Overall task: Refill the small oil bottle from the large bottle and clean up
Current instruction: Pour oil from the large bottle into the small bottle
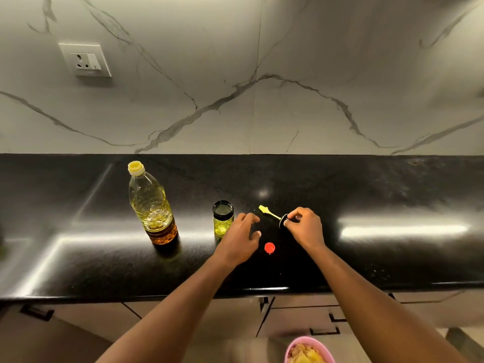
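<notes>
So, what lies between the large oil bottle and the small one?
Nothing: in the head view, only bare black counter separates the large bottle from the small bottle.

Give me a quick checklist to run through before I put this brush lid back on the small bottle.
1. Small bottle upright with its mouth open: ok.
2. Brush lid securely held: ok, the right hand pinches it, with the brush pointing away over the counter.
3. Small bottle steadied: not ok, the left hand is open beside it and does not grip it.
4. Large bottle closed: not ok, its red cap lies on the counter between the hands.
5. Counter free of oil drips: cannot tell, because glare on the dark surface hides them.
</notes>
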A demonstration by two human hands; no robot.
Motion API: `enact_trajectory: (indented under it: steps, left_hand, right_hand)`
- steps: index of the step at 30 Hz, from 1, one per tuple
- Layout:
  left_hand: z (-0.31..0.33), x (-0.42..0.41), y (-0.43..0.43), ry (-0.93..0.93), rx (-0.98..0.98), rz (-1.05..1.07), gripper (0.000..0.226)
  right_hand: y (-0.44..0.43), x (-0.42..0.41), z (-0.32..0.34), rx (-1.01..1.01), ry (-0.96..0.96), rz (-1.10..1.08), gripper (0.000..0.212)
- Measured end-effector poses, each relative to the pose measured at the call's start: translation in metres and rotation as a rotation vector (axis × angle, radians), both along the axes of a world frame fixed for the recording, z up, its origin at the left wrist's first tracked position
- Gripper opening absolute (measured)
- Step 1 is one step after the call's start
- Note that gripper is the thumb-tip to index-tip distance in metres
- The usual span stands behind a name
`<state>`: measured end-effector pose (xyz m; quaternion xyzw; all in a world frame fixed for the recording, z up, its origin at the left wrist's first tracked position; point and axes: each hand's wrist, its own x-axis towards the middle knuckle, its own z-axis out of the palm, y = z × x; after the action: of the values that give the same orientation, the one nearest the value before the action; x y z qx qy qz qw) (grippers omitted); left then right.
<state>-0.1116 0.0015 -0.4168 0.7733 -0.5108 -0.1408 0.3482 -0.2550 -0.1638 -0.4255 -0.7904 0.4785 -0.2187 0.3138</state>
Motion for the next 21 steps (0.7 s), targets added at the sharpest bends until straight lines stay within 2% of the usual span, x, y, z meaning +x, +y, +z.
enact_trajectory:
  steps: [5,10,14,18,21]
  left_hand:
    - [0.033,0.007,0.013,0.019,-0.203,0.05,0.027]
    - [0.091,0.027,0.051,0.089,-0.422,0.171,0.024]
    - [0.127,0.054,0.092,0.061,-0.567,0.252,0.023]
    - [0.143,0.089,0.133,0.035,-0.645,0.365,0.021]
    - [0.141,0.116,0.158,-0.011,-0.644,0.431,0.025]
  right_hand:
    - [0.014,0.016,0.037,-0.127,-0.136,0.069,0.011]
    - [0.058,0.057,0.092,-0.21,-0.261,0.278,0.008]
    - [0.101,0.102,0.127,-0.244,-0.352,0.445,0.01]
    - [0.144,0.149,0.142,-0.243,-0.362,0.57,0.026]
    - [0.168,0.18,0.143,-0.194,-0.307,0.624,0.056]
